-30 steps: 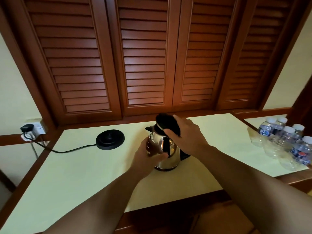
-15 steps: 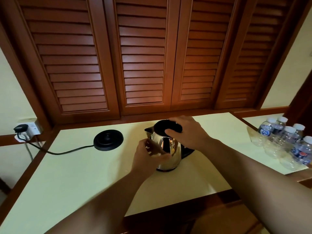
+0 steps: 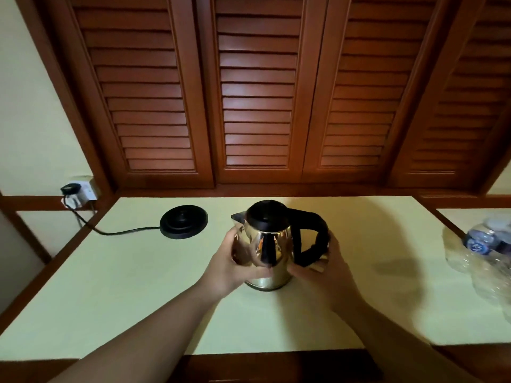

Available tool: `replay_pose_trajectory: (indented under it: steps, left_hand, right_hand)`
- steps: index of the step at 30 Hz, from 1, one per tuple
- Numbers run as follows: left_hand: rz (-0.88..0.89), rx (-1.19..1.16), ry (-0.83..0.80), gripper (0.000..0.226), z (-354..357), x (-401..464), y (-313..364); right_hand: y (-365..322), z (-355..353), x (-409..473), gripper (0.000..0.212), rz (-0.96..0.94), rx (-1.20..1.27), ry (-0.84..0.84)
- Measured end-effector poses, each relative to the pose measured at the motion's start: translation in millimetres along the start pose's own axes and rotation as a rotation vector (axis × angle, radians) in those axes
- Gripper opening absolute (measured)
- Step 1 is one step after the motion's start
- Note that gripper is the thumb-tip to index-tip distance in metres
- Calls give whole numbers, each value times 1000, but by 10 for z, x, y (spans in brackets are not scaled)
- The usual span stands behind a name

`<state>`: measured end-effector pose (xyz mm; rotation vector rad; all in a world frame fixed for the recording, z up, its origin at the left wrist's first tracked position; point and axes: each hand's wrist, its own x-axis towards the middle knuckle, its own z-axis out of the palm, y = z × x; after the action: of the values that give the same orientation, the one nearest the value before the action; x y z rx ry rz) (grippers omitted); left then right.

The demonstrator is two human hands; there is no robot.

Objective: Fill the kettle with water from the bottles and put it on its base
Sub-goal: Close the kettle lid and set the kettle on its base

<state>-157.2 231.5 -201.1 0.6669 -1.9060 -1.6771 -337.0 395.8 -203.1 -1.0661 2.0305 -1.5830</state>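
Fingers (image 3: 237, 244) of both hands cup the kettle (image 3: 269, 244)

Upright steel kettle (image 3: 272, 246), black lid shut, right of black base (image 3: 184, 221); clear bottles (image 3: 482, 251) far right.

Kettle (image 3: 269, 244) mid-table (image 3: 124, 299), base (image 3: 184, 221) to its left, bottles (image 3: 486, 252) far right

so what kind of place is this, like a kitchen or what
Probably a hotel or guest room rather than a kitchen: a small electric kettle on a plain counter, a cluster of small water bottles at the side, and louvred wooden shutters behind.
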Motion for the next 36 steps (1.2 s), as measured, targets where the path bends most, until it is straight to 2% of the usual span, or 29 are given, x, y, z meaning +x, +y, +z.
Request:
replay_pose_trajectory:
  steps: [6, 10, 19, 28, 31, 36]
  left_hand:
    - [-6, -71, 81, 103, 15, 10, 70]
    - [30, -62, 132, 87, -99, -12, 257]
    - [86, 3, 199, 89, -1044, 201, 471]
    - [50, 84, 255, 93, -2174, 663, 369]
    - [45, 78, 243, 94, -2417, 840, 276]
    - [16, 146, 264, 93, -2626, 1049, 52]
  right_hand:
    - [-7, 69, 184, 97, -130, 86, -20]
    - [-160, 157, 337, 95, -172, 50, -39]
    - [-707, 858, 802, 104, -231, 24, -72]
    - [-989, 1870, 1339, 113, -166, 34, -74]
    - [-995, 2103, 1480, 119, -133, 40, -64]
    - [-920, 2328, 1634, 113, -107, 60, -46]
